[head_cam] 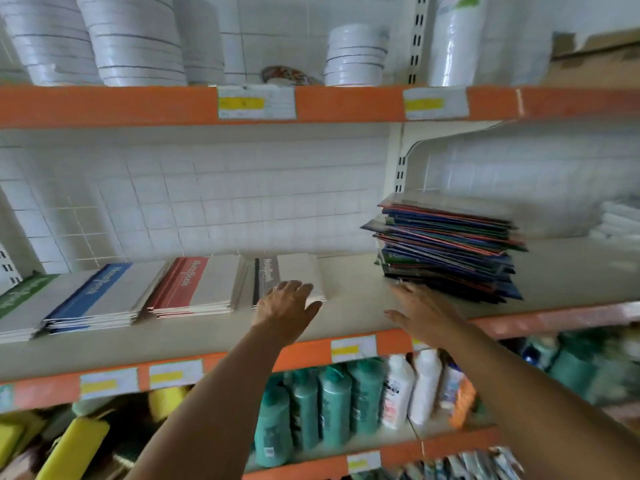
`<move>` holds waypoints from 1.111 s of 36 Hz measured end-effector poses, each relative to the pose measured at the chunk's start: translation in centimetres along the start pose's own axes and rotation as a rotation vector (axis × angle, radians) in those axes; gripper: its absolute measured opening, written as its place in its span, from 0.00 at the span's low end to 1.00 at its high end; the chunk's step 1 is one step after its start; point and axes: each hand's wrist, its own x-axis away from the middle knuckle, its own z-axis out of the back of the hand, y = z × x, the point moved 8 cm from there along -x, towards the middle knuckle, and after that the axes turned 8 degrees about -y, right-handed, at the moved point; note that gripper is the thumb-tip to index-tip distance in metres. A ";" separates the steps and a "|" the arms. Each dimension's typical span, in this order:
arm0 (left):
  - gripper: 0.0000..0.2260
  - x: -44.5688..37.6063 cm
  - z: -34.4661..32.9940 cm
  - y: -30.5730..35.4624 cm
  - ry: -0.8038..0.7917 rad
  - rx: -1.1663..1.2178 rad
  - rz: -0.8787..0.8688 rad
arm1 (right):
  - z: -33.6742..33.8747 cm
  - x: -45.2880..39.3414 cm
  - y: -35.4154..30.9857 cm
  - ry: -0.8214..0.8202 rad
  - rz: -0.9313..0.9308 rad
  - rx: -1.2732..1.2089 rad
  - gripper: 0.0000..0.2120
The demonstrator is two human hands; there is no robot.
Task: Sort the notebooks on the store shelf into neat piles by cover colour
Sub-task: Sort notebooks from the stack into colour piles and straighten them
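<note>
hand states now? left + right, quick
Left hand: open, fingers straight, over the near edge of the grey notebook pile, holding nothing.
Right hand: open, fingers spread, reaching toward the mixed stack; contact unclear, blurred.

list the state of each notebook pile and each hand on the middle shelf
green pile: flat, at far left, partly out of frame
blue pile: flat, neatly stacked
red pile: flat, neatly stacked
black pile: flat, left hand on its front edge
mixed stack: tall, uneven, unsorted
left hand: open, fingers straight
right hand: open, reaching to the mixed stack's base
</note>
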 end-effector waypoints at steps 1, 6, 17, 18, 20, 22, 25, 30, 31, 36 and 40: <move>0.21 0.0 0.1 0.8 0.001 -0.001 -0.001 | 0.3 0.5 0.6 0.011 0.007 0.012 0.29; 0.21 0.1 1.3 6.8 0.041 -0.006 -0.012 | 3.4 3.8 5.5 0.155 0.005 0.077 0.26; 0.20 -3.6 6.0 18.7 0.151 0.003 -0.142 | 9.3 6.6 14.4 0.553 -0.079 0.112 0.11; 0.20 -4.3 6.5 19.7 0.164 0.010 -0.154 | 9.7 6.4 15.1 0.557 -0.099 0.127 0.10; 0.23 -5.7 7.4 21.7 0.186 0.022 -0.178 | 10.3 6.1 16.5 0.566 -0.133 0.133 0.12; 0.25 -6.8 8.3 23.8 0.208 0.029 -0.207 | 10.8 6.0 17.7 0.567 -0.157 0.129 0.14; 0.26 -8.6 8.7 26.6 0.211 0.020 -0.263 | 11.3 5.5 19.1 0.530 -0.164 0.138 0.19; 0.27 -11.5 8.5 29.7 0.125 0.029 -0.278 | 11.8 4.5 21.5 0.482 -0.210 0.139 0.21; 0.27 -11.9 8.4 30.2 0.111 0.027 -0.274 | 11.8 4.3 21.8 0.480 -0.209 0.133 0.21; 0.28 -13.5 6.8 31.3 -0.001 -0.039 -0.223 | 12.2 3.0 22.7 0.459 -0.173 0.144 0.22; 0.25 -13.4 6.9 30.8 0.016 -0.018 -0.199 | 12.3 2.1 22.7 0.431 -0.131 0.156 0.22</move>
